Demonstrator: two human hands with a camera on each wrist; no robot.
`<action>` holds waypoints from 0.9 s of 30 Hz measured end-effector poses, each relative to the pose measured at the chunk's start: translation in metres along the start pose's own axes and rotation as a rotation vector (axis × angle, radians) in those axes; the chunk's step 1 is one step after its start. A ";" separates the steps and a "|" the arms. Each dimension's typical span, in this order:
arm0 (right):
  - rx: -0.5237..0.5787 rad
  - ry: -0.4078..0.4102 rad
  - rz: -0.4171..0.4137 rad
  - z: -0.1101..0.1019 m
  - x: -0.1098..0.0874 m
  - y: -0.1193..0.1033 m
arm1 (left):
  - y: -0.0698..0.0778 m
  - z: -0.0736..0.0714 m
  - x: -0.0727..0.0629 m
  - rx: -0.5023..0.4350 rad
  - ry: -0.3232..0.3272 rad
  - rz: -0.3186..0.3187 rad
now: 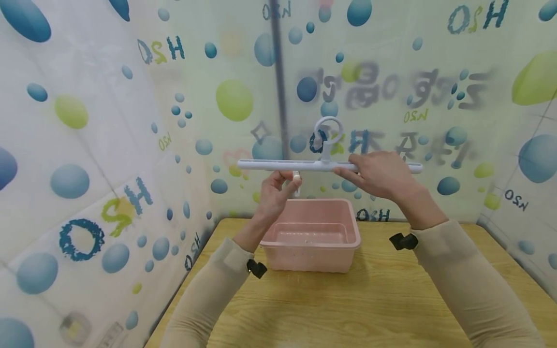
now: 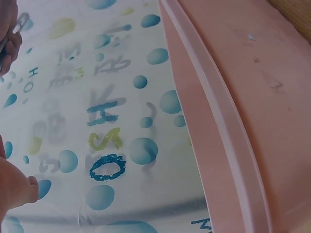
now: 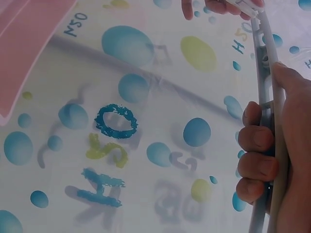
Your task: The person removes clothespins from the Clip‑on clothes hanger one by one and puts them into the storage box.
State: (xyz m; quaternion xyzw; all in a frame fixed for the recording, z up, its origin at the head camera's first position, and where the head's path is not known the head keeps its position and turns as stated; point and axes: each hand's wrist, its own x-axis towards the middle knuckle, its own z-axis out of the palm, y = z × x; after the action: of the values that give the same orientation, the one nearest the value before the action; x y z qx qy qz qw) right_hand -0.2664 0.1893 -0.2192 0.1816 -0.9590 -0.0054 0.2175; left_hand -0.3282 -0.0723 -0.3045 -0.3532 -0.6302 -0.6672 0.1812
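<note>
A white hanger (image 1: 278,165) with a straight hollow bar and a ring-shaped hook is held level above the pink basin. My right hand (image 1: 380,175) grips the bar right of the hook, fingers curled round it; the right wrist view shows these fingers (image 3: 257,165) wrapping the hanger bar (image 3: 266,97). Just under the bar's left half, my left hand (image 1: 276,191) pinches a small white clip-like piece (image 1: 297,182) between thumb and fingers. In the right wrist view this white piece (image 3: 247,7) is at the bar's far end; whether it touches the bar, I cannot tell.
The pink basin (image 1: 311,258) stands on the wooden table (image 1: 296,309), below and beyond my hands. Curtains (image 1: 235,48) printed with bubbles and letters hang behind and at both sides. Each sleeve cuff carries a small black piece.
</note>
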 end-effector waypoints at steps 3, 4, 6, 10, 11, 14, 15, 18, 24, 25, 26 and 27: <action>0.001 0.002 0.011 -0.001 -0.001 0.004 | -0.001 -0.002 0.000 -0.016 0.015 -0.011; 0.002 0.003 0.016 -0.001 -0.002 0.005 | -0.001 -0.003 0.000 -0.014 0.016 -0.021; -0.004 0.009 0.021 -0.002 -0.003 0.007 | -0.002 -0.005 0.001 0.004 0.008 -0.035; -0.014 0.010 0.026 -0.004 -0.005 0.010 | -0.009 -0.012 0.003 0.056 -0.043 -0.056; -0.016 0.007 0.026 -0.004 -0.005 0.011 | -0.011 -0.013 0.003 0.063 -0.055 -0.062; -0.014 -0.002 0.025 -0.003 -0.005 0.013 | -0.017 -0.018 0.002 0.069 -0.082 -0.089; -0.013 -0.004 0.025 -0.002 -0.005 0.014 | -0.020 -0.019 0.002 0.068 -0.087 -0.099; -0.011 -0.003 0.025 -0.001 -0.005 0.015 | -0.026 -0.023 0.002 0.094 -0.093 -0.138; 0.009 -0.034 0.041 0.000 -0.004 0.013 | -0.042 -0.033 0.006 0.189 -0.151 -0.227; 0.015 -0.042 0.040 0.001 -0.004 0.013 | -0.044 -0.035 0.005 0.202 -0.168 -0.241; 0.019 -0.048 0.040 0.002 -0.004 0.013 | -0.046 -0.036 0.005 0.214 -0.184 -0.256; 0.023 -0.052 0.038 0.003 -0.004 0.012 | -0.049 -0.038 0.004 0.226 -0.197 -0.270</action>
State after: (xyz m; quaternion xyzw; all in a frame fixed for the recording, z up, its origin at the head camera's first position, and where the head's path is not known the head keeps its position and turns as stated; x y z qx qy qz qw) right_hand -0.2688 0.2020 -0.2222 0.1656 -0.9676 0.0050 0.1904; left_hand -0.3739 -0.1016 -0.3349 -0.3067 -0.7574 -0.5727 0.0658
